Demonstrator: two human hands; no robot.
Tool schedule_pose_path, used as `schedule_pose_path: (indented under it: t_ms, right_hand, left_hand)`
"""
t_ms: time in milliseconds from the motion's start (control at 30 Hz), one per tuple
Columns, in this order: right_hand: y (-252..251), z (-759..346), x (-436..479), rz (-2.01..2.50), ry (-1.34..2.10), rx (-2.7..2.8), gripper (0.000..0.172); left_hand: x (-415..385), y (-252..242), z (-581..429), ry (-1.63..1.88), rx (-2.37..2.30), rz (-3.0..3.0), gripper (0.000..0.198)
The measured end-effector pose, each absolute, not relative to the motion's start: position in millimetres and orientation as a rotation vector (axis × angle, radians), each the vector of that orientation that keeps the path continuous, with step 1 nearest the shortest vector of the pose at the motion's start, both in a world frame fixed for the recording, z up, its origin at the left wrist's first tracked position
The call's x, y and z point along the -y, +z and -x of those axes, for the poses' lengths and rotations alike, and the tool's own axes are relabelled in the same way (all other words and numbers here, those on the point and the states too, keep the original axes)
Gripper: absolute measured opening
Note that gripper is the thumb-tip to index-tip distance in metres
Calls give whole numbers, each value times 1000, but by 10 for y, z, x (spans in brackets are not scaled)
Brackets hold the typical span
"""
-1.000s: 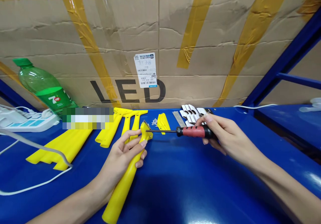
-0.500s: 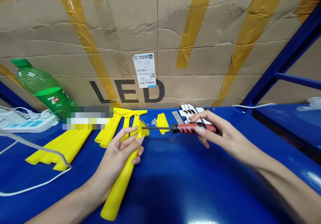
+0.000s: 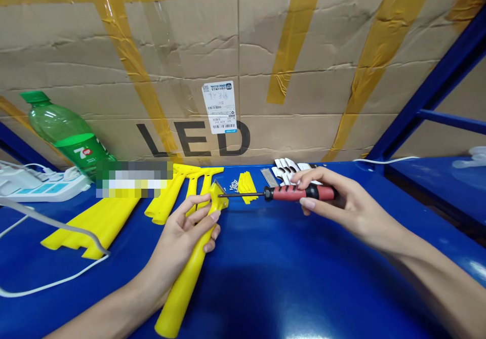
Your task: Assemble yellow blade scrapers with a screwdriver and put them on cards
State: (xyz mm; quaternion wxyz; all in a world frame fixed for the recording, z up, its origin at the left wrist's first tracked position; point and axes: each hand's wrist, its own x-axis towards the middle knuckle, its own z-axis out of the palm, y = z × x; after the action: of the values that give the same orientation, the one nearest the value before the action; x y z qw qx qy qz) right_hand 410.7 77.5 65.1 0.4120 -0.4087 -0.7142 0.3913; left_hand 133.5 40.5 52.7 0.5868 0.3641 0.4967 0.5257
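My left hand [image 3: 192,227] is wrapped round a yellow scraper handle [image 3: 182,293], just below its head, with the tube slanting down toward the near edge. A red and black screwdriver [image 3: 290,193] lies level in my right hand [image 3: 337,197], gripped by thumb and fingers at its handle. The screwdriver's dark shaft points left, and its tip meets the scraper head. A thin blade edge shows on that head. Whether a screw sits at the tip is too small to tell.
Behind are more yellow handles [image 3: 94,222], yellow strips [image 3: 247,187], small screws [image 3: 233,185], metal blades [image 3: 269,177] and white curved parts [image 3: 286,169]. At left stand a green bottle [image 3: 64,131] and a power strip [image 3: 56,188] with cables. A cardboard box [image 3: 304,126] backs the blue table [image 3: 273,278].
My right hand and the screwdriver have shifted slightly right, and its fingers have changed position on the handle. The scraper in my left hand has moved slightly right and down.
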Motion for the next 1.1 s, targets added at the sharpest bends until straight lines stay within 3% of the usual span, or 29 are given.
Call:
schedule_pose_path:
  t_ms: [100,200,500,700,900,1000,1100]
  right_hand:
    - [630,-4081,-774,1116,1016,1725,31]
    - [616,-4055,-782,1209,993,1682,41]
    - [629,-4094,-754,1092,1009,1804,30]
    - [668,-3995,-745,1174,1140,1645,44]
    - [699,-4046,-728,1058,793,1887,25]
    - [664,-4013,-732,1124,959,1761,26]
    - [626,-3985,-750,1194,1119,1595,39]
  left_hand:
    - [-401,524,-1343,1224,-1154,-860,57]
    - [-396,522,-1350,1219,-1169,-845,58]
    - [-390,498,-1335,1275,-1181,-886,59]
    - [-371,535,-1337,1277,-1171,-938,55]
    - [-419,513,-1334,1281,-1182,-902,59]
    - [-404,509,-1338,1279,-1173,-929,56]
    - [-378,528,-1344,1275,-1168,-958,54]
